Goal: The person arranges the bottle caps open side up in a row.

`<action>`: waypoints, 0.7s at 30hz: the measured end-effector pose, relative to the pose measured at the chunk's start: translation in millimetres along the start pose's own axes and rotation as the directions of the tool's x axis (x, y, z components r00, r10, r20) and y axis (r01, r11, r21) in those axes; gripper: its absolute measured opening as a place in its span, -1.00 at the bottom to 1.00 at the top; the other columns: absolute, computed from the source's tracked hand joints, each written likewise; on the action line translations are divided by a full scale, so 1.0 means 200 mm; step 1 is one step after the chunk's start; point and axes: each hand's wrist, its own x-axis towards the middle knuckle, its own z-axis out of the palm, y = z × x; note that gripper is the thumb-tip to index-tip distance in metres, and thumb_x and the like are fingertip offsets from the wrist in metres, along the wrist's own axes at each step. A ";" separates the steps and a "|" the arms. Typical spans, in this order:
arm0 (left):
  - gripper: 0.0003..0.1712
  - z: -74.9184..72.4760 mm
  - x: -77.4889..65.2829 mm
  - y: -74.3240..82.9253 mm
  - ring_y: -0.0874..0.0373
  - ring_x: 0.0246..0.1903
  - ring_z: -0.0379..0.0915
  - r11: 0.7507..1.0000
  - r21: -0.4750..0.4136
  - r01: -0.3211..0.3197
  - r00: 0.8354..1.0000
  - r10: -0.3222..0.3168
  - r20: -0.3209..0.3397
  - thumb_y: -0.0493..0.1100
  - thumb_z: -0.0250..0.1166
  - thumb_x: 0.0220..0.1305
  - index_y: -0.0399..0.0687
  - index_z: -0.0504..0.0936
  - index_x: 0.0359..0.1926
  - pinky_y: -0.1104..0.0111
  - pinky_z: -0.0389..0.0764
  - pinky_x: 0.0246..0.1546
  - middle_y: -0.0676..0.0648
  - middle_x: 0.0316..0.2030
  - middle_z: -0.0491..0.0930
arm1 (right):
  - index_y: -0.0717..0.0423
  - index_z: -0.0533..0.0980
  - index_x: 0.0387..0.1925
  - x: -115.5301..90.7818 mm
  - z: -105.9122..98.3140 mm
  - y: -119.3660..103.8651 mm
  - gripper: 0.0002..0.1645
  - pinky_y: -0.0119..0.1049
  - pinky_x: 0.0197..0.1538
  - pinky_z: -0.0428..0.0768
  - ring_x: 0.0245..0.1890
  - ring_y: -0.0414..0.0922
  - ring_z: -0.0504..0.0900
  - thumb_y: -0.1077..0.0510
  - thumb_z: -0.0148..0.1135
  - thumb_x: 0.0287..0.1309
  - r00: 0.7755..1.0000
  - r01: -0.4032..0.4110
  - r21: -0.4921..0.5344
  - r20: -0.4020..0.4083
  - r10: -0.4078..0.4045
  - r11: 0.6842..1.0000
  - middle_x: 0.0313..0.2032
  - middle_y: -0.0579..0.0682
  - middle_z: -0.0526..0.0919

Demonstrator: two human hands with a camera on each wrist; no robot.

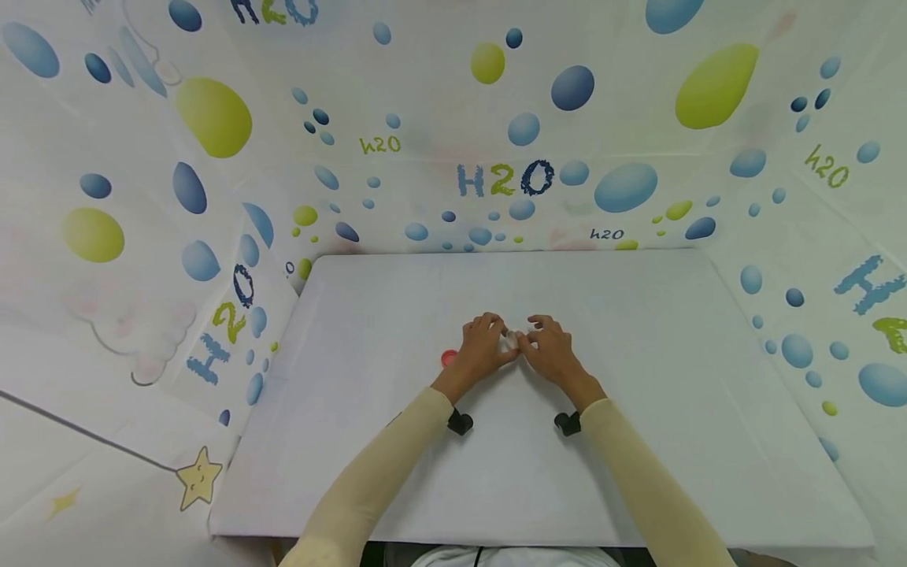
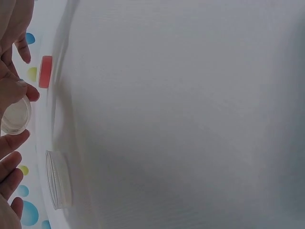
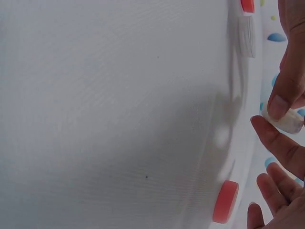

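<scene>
Close together above the white table, my left hand [image 1: 484, 348] and right hand [image 1: 549, 353] hold a small, clear round container [image 1: 509, 341] between them. Its round, see-through face [image 2: 16, 117] shows in the left wrist view. The left thumb [image 3: 288, 93] presses on its side, and the right hand's fingertips pinch it from the other side. Both hands' remaining fingers are loosely bent. Beside the left hand lies a red lid [image 1: 449, 358]. A clear, ridged round jar [image 2: 58, 180] stands near it, hidden in the head view. Another red lid [image 3: 225, 202] lies on the right hand's side.
The white table [image 1: 368, 315] runs beneath both arms. Behind and at the sides hang white sheets [image 1: 425, 87] printed with blue and green drops. Dark wrist mounts [image 1: 460, 423] show below the wrists.
</scene>
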 end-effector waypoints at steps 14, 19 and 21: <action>-0.51 -0.01 -0.02 -0.01 -0.09 0.38 0.34 0.999 0.036 -0.014 1.000 0.013 0.028 0.19 0.42 0.37 -0.06 0.70 0.08 -0.08 0.29 0.39 -0.13 0.30 0.47 | 0.02 0.57 0.34 -0.06 -0.03 0.03 -0.54 0.31 0.23 0.43 0.34 0.23 0.47 -0.04 0.16 0.57 0.988 0.150 -0.024 -0.046 -0.151 0.988 0.38 0.23 0.45; -0.51 -0.03 -0.03 -0.01 -0.10 0.39 0.33 0.999 0.040 -0.033 0.999 0.032 0.040 0.16 0.44 0.37 -0.07 0.73 0.11 -0.09 0.27 0.39 -0.13 0.31 0.45 | 0.00 0.56 0.37 -0.06 -0.05 0.06 -0.51 0.33 0.16 0.47 0.27 0.18 0.54 -0.01 0.24 0.53 0.976 0.217 -0.066 -0.018 -0.218 0.974 0.41 0.24 0.43; -0.51 -0.04 -0.03 -0.01 -0.12 0.39 0.32 0.998 0.040 -0.042 0.998 0.040 0.048 0.15 0.44 0.38 -0.09 0.73 0.12 -0.10 0.26 0.40 -0.14 0.32 0.45 | 0.00 0.55 0.38 -0.07 -0.05 0.06 -0.49 0.31 0.14 0.48 0.27 0.17 0.54 -0.03 0.25 0.52 0.974 0.226 -0.078 0.001 -0.227 0.971 0.43 0.25 0.42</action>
